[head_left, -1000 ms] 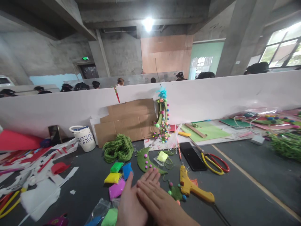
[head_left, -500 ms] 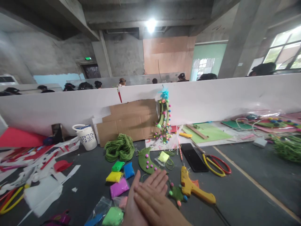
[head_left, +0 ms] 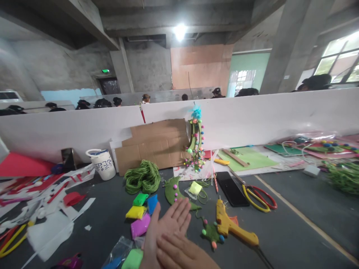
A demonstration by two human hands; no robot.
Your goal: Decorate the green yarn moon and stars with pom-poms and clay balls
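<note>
My left hand (head_left: 168, 224) is palm up with its fingers stretched out. My right hand (head_left: 182, 250) lies flat over the left palm, its fingers extended; whether anything sits between the palms is hidden. Just beyond them is a green crescent (head_left: 171, 192) with pink balls, partly covered by my fingertips. A green star (head_left: 211, 233) with coloured balls rests to the right, beside a yellow glue gun (head_left: 232, 226). Left of my hands are packets of clay: purple (head_left: 140, 225), yellow (head_left: 136, 212), blue (head_left: 152, 203) and green (head_left: 140, 199).
Green yarn (head_left: 143, 176) lies beyond the clay. A black phone (head_left: 232, 188) and scissors (head_left: 259, 198) are at the right. A decorated hanging piece (head_left: 196, 140) stands against the white partition (head_left: 238, 116). Paper scraps (head_left: 50, 233) and a white cup (head_left: 103, 164) are at the left.
My right hand has slid back toward me and down over the left palm, uncovering more of it. Both hands have shifted slightly left and nearer.
</note>
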